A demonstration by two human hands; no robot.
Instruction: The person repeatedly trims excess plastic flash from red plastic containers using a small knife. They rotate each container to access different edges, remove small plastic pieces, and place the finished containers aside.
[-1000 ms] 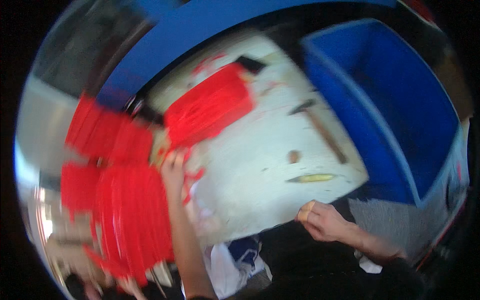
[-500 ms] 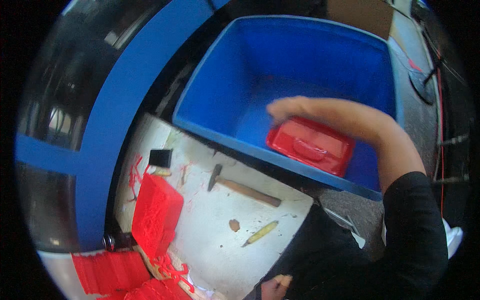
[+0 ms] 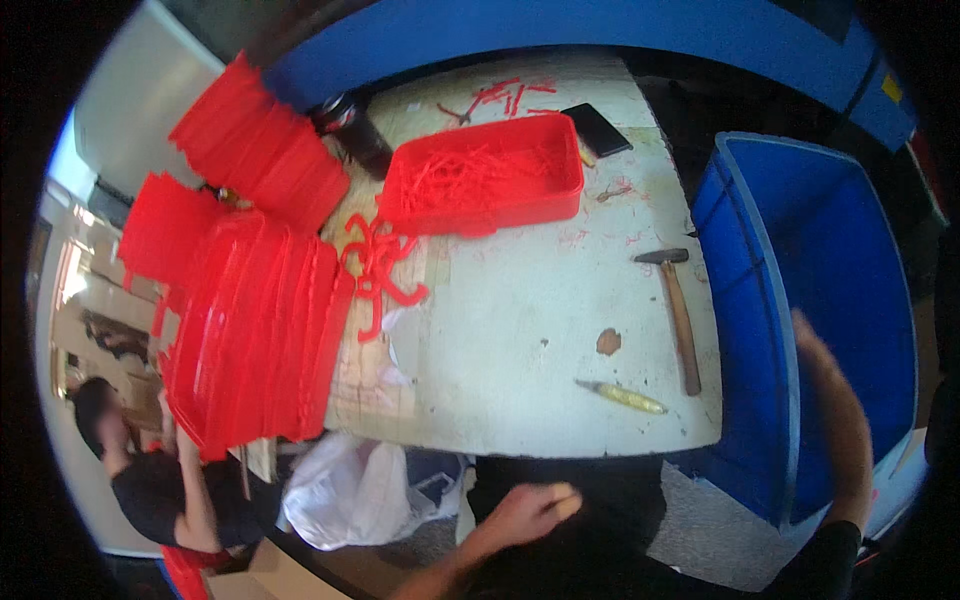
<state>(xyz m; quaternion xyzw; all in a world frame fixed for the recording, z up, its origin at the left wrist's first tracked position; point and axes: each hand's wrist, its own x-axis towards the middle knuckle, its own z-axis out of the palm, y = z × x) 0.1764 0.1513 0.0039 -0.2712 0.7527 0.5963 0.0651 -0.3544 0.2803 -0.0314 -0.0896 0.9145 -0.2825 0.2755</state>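
Observation:
My left hand (image 3: 522, 514) is curled closed below the table's near edge, in front of my dark clothing. Something pale yellow shows at its fingertips, too small to name. My right arm reaches over a blue bin (image 3: 758, 250) on the right. There my right hand (image 3: 808, 340) is smeared by motion beside the inner wall, its fingers unclear. Nearest on the white table (image 3: 480, 350) are a yellow-handled knife (image 3: 628, 397) and a wooden-handled hammer (image 3: 680, 320). Farther back, a red plastic tray (image 3: 480, 215) holds thin red scraps.
Stacked red trays (image 3: 250, 330) crowd the left side, with curved red offcuts (image 3: 378, 265) next to them. A dark bottle (image 3: 352, 135) and a black flat object (image 3: 597, 130) stand farther back. White plastic bags (image 3: 350, 490) hang below. Another person (image 3: 150, 490) works at far left.
My view has swung left, bringing the stacks and the other person into sight. The red lidlike piece under my right hand in the bin no longer shows. My left hand stays closed.

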